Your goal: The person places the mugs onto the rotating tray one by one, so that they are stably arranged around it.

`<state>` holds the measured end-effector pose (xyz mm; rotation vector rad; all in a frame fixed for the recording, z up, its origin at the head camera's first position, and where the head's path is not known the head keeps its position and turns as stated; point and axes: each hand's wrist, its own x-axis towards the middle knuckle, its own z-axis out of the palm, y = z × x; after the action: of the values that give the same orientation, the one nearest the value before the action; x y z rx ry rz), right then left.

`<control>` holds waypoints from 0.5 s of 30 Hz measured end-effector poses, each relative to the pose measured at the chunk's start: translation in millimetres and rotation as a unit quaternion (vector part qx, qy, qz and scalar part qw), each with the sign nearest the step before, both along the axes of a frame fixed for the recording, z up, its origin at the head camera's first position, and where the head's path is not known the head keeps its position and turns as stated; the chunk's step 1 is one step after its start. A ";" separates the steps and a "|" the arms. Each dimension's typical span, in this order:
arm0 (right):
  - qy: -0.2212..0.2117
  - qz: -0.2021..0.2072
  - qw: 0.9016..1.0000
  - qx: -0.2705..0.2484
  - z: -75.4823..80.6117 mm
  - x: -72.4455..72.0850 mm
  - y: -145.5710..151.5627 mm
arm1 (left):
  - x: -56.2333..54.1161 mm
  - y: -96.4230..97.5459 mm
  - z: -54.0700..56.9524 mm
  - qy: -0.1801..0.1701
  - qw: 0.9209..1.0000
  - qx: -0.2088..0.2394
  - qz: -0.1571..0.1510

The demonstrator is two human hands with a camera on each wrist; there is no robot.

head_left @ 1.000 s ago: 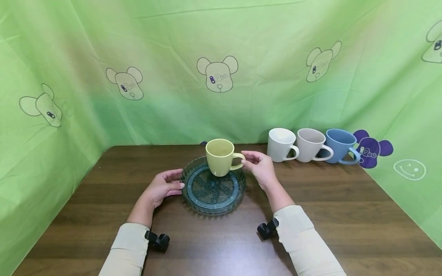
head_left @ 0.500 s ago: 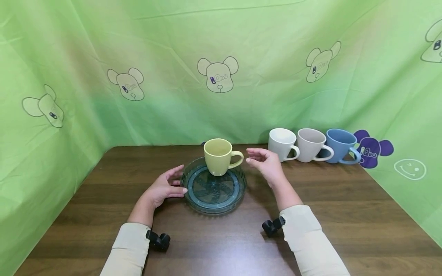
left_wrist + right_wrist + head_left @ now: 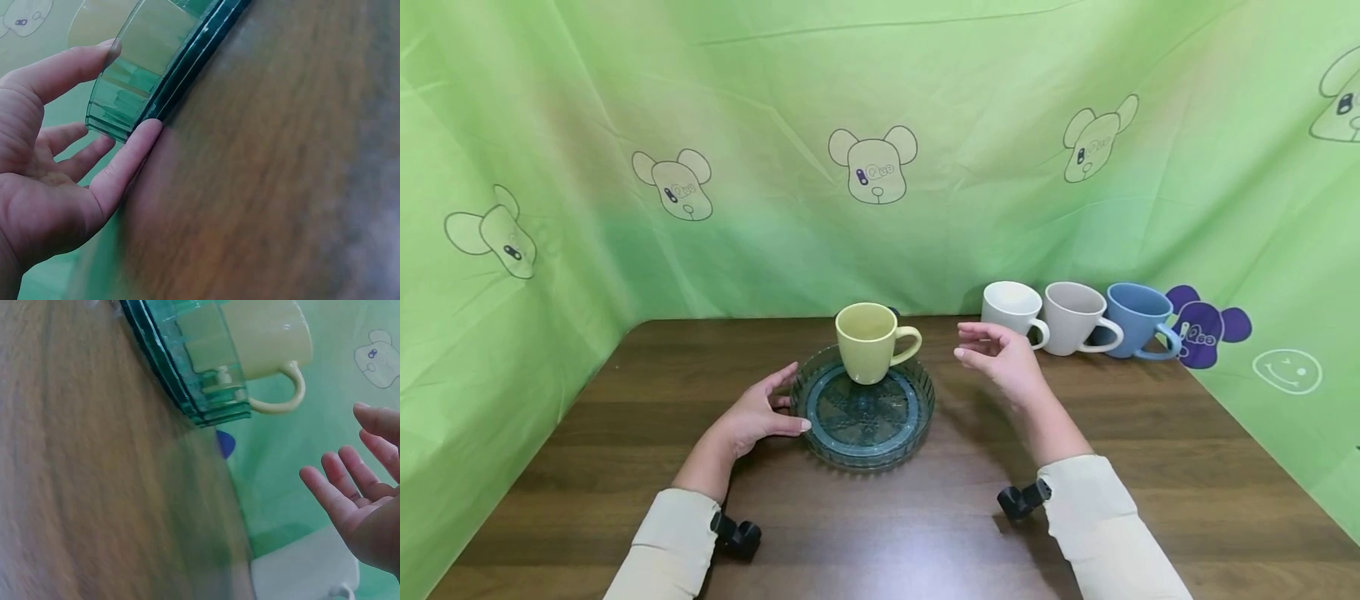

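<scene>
A yellow mug (image 3: 867, 346) stands upright at the back of a round, see-through green tray (image 3: 863, 457), its handle pointing right. My left hand (image 3: 752, 421) is at the tray's left side with thumb and fingers spread; in the left wrist view its fingertips (image 3: 147, 128) touch the tray's wall and lower edge. To the right of the mug, my right hand (image 3: 1003, 362) is held in the air, fingers loosely bent and nothing between them. The right wrist view shows a gap between this hand and the yellow mug's handle (image 3: 294, 394).
At the back right a white mug (image 3: 1011, 304), a light grey mug (image 3: 1071, 321) and a blue mug (image 3: 1135, 321) stand in a row, handles to the right. My right hand overlaps the white one. A green printed cloth (image 3: 775, 233) hangs behind the wooden table (image 3: 1150, 467).
My right hand has let go of the yellow mug's handle and moved right. The mug has shifted left while the tray's outline stays in place. My left thumb and fingers have spread wider.
</scene>
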<state>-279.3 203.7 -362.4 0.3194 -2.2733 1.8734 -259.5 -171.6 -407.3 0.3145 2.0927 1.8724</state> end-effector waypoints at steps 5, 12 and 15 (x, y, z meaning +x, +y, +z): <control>0.005 -0.007 0.999 0.032 8.1 5.8 7.6 | 3.0 2.5 1.6 -0.006 1.000 -0.013 0.010; 0.017 -0.008 1.000 0.016 8.8 12.2 17.6 | 3.9 2.6 -1.9 -0.010 1.000 -0.007 0.017; 0.025 -0.011 0.999 0.019 8.9 14.2 23.0 | 4.4 2.1 -2.6 -0.022 0.999 0.014 0.024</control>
<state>-265.1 226.7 -353.5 0.3415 -2.2726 1.7919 -255.1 -169.5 -409.8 0.2289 2.0649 1.9190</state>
